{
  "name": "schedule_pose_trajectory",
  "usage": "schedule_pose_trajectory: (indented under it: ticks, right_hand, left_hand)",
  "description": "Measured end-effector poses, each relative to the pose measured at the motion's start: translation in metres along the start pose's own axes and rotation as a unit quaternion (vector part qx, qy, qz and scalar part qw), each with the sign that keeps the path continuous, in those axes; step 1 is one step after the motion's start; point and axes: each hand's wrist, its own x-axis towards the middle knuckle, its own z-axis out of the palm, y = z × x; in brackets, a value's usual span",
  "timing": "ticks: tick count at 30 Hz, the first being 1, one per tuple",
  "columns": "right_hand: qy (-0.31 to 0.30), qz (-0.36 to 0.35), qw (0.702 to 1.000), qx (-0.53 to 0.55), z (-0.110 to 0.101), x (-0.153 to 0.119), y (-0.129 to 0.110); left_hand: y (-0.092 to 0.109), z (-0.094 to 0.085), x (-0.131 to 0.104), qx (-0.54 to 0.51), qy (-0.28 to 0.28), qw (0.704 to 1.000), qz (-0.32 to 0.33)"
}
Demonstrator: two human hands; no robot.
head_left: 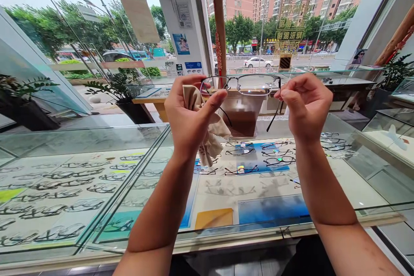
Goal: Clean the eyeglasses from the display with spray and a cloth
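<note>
A pair of thin dark-framed eyeglasses (pixel 255 93) is held up at eye level between my two hands, its temples hanging open toward the far side. My left hand (pixel 190 116) grips the lens on the left, with a beige cleaning cloth (pixel 211 138) bunched in the same fingers and draping below. My right hand (pixel 305 105) pinches the frame near the right hinge, thumb against curled fingers. Both hands are raised over the glass display case (pixel 220 194).
Inside the case lie several eyeglasses (pixel 242 170), blue sheets (pixel 273 211) and a tan piece (pixel 214 218). A second glass case (pixel 113 138) adjoins on the left. Beyond are a brown chair (pixel 241 123), potted plants (pixel 131 108) and another counter (pixel 343 81) by the window.
</note>
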Motion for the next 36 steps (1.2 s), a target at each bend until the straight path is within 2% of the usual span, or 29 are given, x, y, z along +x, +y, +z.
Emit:
schedule_pose_trajectory:
  ticks: [3,7,21,31,36]
  right_hand:
    - [-0.001,-0.008,1.000,-0.017,0.000,-0.001,0.001]
    - [-0.006,0.002,0.999,-0.037,0.000,0.000,0.000]
    - [-0.017,0.003,1.000,0.000,0.001,-0.001,-0.001]
    - [-0.023,0.010,0.999,-0.026,0.001,-0.001,-0.002]
    - [-0.006,0.006,0.999,-0.034,0.001,-0.002,0.000]
  left_hand:
    - [-0.007,-0.001,0.001,0.002,-0.016,1.000,-0.002]
    - [-0.010,-0.002,0.002,0.000,0.005,1.000,-0.003]
    - [0.018,-0.002,-0.005,0.063,0.068,0.994,0.053]
    - [0.020,-0.003,-0.004,0.108,0.072,0.987,0.096]
    - [0.017,-0.006,-0.006,0.083,0.073,0.991,0.075]
